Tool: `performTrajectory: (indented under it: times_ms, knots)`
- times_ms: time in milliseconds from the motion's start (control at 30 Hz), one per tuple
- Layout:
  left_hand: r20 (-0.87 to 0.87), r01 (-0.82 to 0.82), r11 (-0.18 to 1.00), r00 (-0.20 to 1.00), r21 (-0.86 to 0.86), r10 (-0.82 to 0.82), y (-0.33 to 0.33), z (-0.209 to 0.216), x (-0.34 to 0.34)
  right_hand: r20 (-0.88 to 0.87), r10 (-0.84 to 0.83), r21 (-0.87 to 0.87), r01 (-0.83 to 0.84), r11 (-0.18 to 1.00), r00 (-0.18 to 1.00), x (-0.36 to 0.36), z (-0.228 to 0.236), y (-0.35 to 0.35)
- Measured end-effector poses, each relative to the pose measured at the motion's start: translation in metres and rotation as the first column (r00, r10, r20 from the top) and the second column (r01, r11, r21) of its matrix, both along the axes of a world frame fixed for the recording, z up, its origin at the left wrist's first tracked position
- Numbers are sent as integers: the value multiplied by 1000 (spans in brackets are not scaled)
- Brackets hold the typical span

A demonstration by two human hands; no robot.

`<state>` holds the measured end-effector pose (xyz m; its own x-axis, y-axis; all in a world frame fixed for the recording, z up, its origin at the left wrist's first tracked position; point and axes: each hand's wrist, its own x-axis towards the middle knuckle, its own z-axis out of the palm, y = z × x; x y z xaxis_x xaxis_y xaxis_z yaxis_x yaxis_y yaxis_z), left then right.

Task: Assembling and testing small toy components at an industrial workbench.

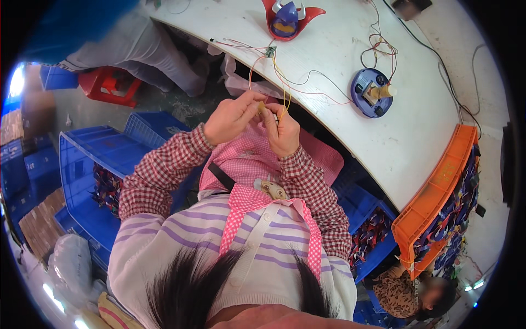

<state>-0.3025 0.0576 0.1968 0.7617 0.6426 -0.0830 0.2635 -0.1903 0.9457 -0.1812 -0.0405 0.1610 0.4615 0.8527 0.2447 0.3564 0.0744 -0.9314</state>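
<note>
Above my lap, at the table's near edge, my left hand and my right hand meet with their fingertips pinched together. Between them shows a small yellowish piece, its kind too small to make out. Thin yellow wires run down to my right hand from a small green circuit board on the table. A reddish wire drops toward my left fingers. Beyond the board stands a red and purple horned toy part. Wires also link toward a round purple base with a pale fitting.
The white table stretches ahead and to the right. An orange crate full of purple and red parts stands at its right end. Blue crates flank me. A red stool and another person's legs are at far left.
</note>
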Motion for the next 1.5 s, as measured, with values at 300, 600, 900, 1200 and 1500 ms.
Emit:
performTrajectory:
  times_ms: [300,600,900,1200,1500]
  knots:
    - [-100,61,826,995,560,-5,77,20,34,-125,31,-116,-46,992,992,6,2,-12]
    - [-87,436,844,898,312,-432,138,-5,72,-131,56,-56,-64,996,990,10,-2,-13]
    - [-117,384,910,922,158,-369,135,4,77,-490,32,-97,-91,991,871,14,10,-14]
    - [-119,331,901,943,281,-310,128,2,75,-731,-10,-113,-107,988,682,11,2,-11]
    - [-57,364,915,932,176,-359,132,7,72,-763,-53,-151,-97,984,644,10,1,-7]
